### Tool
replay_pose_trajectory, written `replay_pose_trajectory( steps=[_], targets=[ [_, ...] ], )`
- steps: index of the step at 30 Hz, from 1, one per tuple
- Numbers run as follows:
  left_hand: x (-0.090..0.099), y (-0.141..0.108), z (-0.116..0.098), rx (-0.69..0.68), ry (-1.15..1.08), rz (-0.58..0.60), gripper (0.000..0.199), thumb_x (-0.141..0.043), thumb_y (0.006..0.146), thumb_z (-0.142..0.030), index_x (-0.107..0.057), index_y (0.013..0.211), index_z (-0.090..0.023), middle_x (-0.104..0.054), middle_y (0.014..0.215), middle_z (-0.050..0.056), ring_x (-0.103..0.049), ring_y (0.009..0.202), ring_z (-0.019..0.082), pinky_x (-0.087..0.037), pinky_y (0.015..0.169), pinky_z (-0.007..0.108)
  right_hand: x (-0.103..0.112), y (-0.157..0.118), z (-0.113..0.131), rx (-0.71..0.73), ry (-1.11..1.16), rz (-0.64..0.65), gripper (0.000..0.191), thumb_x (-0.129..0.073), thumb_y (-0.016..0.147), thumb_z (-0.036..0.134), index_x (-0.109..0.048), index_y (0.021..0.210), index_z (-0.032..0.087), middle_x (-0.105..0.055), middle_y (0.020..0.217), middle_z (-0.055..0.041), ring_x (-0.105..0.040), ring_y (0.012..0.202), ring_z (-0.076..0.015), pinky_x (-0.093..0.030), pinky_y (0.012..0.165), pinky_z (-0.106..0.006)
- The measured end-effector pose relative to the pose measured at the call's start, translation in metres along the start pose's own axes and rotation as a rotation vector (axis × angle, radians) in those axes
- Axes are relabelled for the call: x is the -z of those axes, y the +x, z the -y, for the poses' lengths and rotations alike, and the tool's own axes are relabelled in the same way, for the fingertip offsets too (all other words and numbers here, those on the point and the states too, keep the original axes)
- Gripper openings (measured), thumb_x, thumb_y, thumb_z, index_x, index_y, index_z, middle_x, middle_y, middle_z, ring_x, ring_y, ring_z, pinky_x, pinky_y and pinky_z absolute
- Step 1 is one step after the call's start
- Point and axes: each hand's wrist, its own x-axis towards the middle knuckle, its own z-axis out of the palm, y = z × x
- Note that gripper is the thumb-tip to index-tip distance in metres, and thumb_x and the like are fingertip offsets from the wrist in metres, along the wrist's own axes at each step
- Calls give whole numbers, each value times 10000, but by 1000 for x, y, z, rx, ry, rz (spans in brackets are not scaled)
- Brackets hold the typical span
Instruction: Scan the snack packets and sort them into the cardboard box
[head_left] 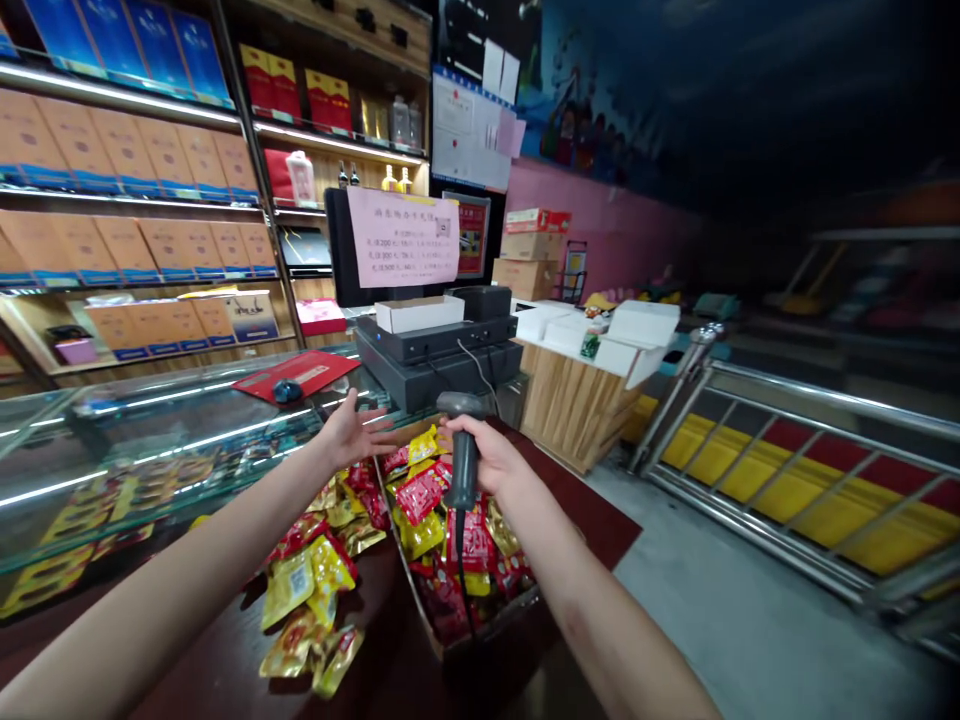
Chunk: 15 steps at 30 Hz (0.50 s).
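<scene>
A dark handheld barcode scanner (464, 470) is in my right hand (484, 452), its cable running down over a cardboard box (424, 612) of red and yellow snack packets (424, 490). My left hand (355, 432) is spread, with nothing in it, above the left edge of that box. Loose gold, yellow and red packets (307, 585) lie on the dark red counter left of the box, partly under my left forearm.
Behind the box stand a black cash drawer (439, 372), a monitor (343, 250) covered by a pink sign, and a white box lid (420, 314). A red folder (296, 376) with a mouse (287, 391) lies on the glass showcase (187, 440). Metal railing (810, 400) at right.
</scene>
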Motion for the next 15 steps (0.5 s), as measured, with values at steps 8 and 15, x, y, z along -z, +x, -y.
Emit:
replay_pose_trajectory(
  steps=[8, 15],
  targets=[
    [44, -35, 8, -4, -34, -49, 728, -276, 823, -671, -438, 1252, -106, -523, 1188, 234, -555, 1075, 370, -475, 826, 548, -31, -17, -33, -166, 65, 124, 151, -603, 692, 141, -649, 836, 133, -628, 684, -20, -595, 656, -113, -491, 628, -210],
    [108, -101, 32, 14, -120, -117, 653, -345, 831, -638, -463, 1198, -111, -583, 1086, 196, -611, 955, 315, -496, 780, 476, -81, -34, -91, -336, 64, 246, 124, -601, 691, 140, -624, 812, 129, -620, 650, -14, -596, 621, -112, -498, 660, -229]
  ],
)
